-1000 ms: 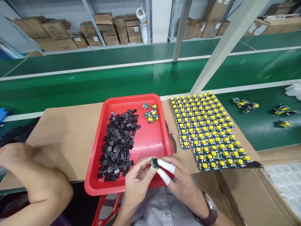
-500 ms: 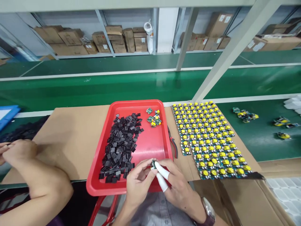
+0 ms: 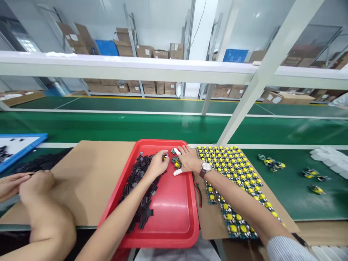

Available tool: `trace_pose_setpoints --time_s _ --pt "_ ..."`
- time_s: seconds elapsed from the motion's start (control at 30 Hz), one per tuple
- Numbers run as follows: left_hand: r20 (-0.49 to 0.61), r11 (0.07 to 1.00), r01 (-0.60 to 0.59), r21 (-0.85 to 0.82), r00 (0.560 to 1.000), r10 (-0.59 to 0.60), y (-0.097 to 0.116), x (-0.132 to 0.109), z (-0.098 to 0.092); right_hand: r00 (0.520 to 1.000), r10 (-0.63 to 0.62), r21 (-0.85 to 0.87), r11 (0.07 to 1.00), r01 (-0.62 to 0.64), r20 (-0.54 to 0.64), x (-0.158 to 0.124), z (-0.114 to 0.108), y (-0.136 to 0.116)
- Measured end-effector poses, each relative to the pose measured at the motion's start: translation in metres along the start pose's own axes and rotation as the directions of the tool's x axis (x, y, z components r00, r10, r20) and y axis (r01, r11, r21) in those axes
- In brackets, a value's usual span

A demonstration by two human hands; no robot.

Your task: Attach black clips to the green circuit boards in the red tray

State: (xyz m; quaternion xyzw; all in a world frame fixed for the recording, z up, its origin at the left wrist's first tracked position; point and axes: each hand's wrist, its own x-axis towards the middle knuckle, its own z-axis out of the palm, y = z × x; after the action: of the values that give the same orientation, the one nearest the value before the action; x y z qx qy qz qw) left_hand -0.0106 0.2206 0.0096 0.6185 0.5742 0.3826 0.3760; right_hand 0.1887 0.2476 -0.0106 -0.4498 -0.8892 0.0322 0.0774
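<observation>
Over a red tray (image 3: 174, 214), the left hand (image 3: 157, 165) pinches a small part (image 3: 165, 156) near black pieces (image 3: 144, 206); the right hand (image 3: 188, 160) spreads its fingers (image 3: 177, 152) at circuit boards (image 3: 176, 163).

red tray (image 3: 174, 217): 1 | pliers (image 3: 199, 194): 1 | wristwatch (image 3: 206, 167): 1 | finger covers (image 3: 178, 172): 2 | black pieces (image 3: 136, 174), boards (image 3: 214, 160): many (overlapping, partly hidden)

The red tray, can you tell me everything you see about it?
The tray is shiny and looks like plastic, with rounded corners, raised sides and a rim. It lies flat on cardboard. Black pieces are heaped along its left, and a few boards sit far right. The left hand holds a small part over it. The right hand spreads over its right rim; I can't tell if it touches.
</observation>
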Motion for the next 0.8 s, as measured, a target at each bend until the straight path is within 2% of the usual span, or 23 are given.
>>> trace_pose_setpoints --time_s 0.17,0.33,0.47,0.6,0.7,0.8 --pt "0.077 0.997 0.079 0.022 0.994 -0.08 -0.003 0.058 0.004 1.0 -0.005 -0.077 0.997 0.006 0.012 0.018 0.014 -0.006" --pt "0.181 0.973 0.228 -0.024 0.959 -0.22 -0.012 0.086 0.008 0.997 0.071 -0.082 0.994 -0.07 0.013 0.025 0.024 -0.023" --pt "0.24 0.943 0.321 -0.092 0.926 -0.292 -0.022 0.09 0.008 0.986 0.164 -0.043 0.985 -0.165 -0.016 0.029 0.029 -0.036" --pt "0.248 0.917 0.35 -0.192 0.921 -0.299 -0.023 0.085 0.009 0.975 0.221 0.047 0.975 -0.219 -0.019 0.035 0.027 -0.041" --pt "0.187 0.906 0.326 -0.272 0.941 -0.282 -0.018 0.08 0.004 0.962 0.269 0.166 0.951 -0.26 -0.034 0.039 0.024 -0.038" --pt "0.078 0.91 0.258 -0.323 0.966 -0.247 -0.012 0.074 -0.005 0.938 0.339 0.345 0.892 -0.294 -0.076 0.044 0.015 -0.028"
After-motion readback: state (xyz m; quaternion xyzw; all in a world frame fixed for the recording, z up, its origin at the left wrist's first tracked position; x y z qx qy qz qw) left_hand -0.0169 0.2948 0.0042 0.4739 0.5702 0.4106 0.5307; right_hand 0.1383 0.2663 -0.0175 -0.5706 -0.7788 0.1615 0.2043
